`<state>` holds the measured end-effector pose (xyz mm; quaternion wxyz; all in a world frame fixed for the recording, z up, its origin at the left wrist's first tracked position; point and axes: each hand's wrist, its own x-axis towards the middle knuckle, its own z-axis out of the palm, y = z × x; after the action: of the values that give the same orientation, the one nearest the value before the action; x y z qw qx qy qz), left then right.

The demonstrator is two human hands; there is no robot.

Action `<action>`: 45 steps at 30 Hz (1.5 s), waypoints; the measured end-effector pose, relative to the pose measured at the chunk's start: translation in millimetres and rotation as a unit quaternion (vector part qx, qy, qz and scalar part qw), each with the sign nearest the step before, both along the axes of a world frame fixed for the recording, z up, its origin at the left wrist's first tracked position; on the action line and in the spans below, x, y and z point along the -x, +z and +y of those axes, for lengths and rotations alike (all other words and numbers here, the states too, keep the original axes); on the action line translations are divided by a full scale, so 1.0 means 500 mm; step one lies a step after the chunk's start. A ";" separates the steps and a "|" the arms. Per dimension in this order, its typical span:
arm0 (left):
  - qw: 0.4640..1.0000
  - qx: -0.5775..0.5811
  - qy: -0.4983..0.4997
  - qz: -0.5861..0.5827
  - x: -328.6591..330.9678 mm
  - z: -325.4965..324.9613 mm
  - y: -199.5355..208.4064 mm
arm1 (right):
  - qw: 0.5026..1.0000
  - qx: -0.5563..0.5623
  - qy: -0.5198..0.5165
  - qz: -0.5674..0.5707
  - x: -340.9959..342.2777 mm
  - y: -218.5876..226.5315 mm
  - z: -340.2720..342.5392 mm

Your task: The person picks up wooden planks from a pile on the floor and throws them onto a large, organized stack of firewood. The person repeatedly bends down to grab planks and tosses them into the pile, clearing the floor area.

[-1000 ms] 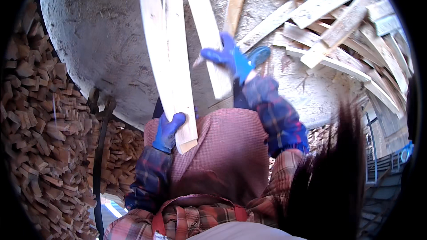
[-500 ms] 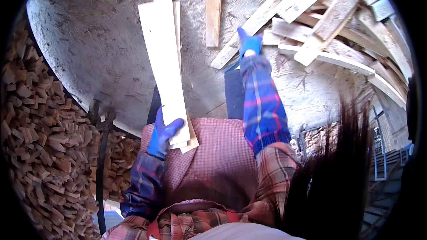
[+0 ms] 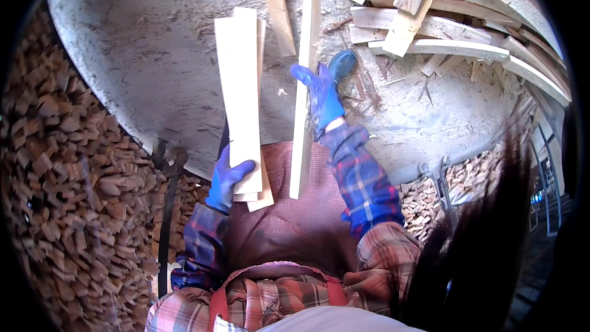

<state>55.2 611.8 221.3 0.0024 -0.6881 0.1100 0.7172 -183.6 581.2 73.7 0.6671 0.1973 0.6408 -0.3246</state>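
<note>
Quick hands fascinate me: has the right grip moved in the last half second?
Yes: against the wood pile, the right grip has come back toward the apron, now holding a plank.

At eight o'clock, most fingers of the left hand (image 3: 230, 175) lie hidden under the boards (image 3: 239, 98), whose count is unclear where they overlap. At one o'clock, the full wrap of the right hand (image 3: 322, 95) around the plank (image 3: 300, 147) cannot be made out; the plank's far end meets the picture's edge at twelve. The pile of wood (image 3: 439, 29) at two is cut off by the rim. Dark, blurred hair (image 3: 455, 270) covers what lies at four. At twelve, a pale scrap (image 3: 282, 91) is too small to identify.
</note>
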 end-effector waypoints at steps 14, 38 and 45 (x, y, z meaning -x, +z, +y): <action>0.979 -0.089 0.175 0.063 -0.017 0.014 0.031 | 0.982 0.043 0.182 0.016 0.332 0.387 -0.440; 0.995 -0.053 0.078 0.033 -0.091 -0.015 -0.054 | 0.896 0.330 -0.231 -0.187 0.101 -0.289 -0.345; 0.995 -0.016 0.018 0.100 -0.145 -0.112 0.084 | 0.988 0.051 -0.146 -0.014 -0.083 0.217 -0.112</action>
<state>127.5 555.9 263.4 -0.0100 -0.6147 0.0858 0.7840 -142.0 525.1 182.1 0.6305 0.2589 0.5785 -0.4481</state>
